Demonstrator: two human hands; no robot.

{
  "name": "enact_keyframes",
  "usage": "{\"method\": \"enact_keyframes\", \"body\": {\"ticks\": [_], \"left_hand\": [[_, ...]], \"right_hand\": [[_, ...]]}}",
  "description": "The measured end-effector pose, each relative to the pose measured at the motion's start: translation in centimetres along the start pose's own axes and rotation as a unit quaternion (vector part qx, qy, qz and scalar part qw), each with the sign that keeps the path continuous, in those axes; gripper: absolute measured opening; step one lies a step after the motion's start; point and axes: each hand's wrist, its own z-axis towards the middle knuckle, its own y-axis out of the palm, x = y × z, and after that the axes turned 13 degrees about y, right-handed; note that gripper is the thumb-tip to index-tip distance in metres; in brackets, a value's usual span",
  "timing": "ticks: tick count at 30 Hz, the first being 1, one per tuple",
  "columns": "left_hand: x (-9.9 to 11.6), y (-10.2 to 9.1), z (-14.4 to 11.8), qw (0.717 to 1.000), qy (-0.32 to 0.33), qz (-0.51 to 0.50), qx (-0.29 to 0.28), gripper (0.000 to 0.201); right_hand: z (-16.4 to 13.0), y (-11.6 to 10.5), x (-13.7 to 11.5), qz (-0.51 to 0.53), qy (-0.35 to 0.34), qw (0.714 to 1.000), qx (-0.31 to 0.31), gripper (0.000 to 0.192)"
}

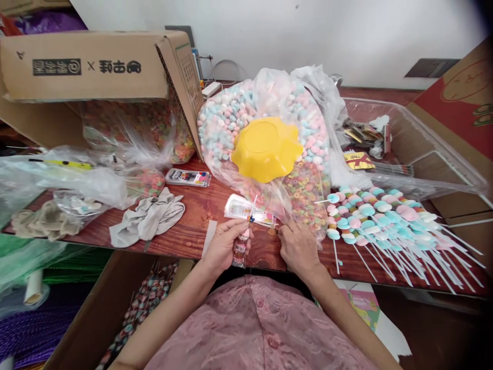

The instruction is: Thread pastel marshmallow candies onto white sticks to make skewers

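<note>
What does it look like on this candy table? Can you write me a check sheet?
Surface: reddish wooden table, crowded.
Job's things: small wrapped candy packet; pile of candy sticks; big bag of pastel candies with a yellow bowl on it.
Clutter: grey cloth, clear tray, cardboard box.
Hands: left hand grips the packet; right hand pinches at its wrapper.
Cables: nothing seen.
Surroundings: white wall; box of finished candy sticks below the table.

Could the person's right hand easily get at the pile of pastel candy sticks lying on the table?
Probably yes. The right hand rests on the wooden table right beside the pile of pastel candy sticks, with nothing between them; it looks empty or nearly so.
</note>
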Motion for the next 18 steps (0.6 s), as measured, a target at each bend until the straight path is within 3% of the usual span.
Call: {"method": "enact_keyframes", "body": {"ticks": [4,7,12,18], "left_hand": [[0.0,-0.7,-0.3,1.0,-0.001,0.004,0.016,0.031],[-0.2,-0.6,-0.2,1.0,-0.007,-0.012,0.008,0.03],[-0.7,0.7,0.2,0.999,-0.022,-0.028,-0.024,0.03],[-0.5,1.1,0.2,0.999,-0.025,-0.008,-0.027,0.031]], "right_hand": [[-0.2,-1.2,1.4,0.09,-0.009,0.996,-0.023,0.016],[-0.6,-2.6,2.0,0.247,0.047,0.967,-0.033,0.017],[-1.2,-2.9,1.8,0.478,0.178,0.856,-0.09,0.018],[-0.7,-1.6,1.3,0.611,0.268,0.741,-0.079,0.018]]}}
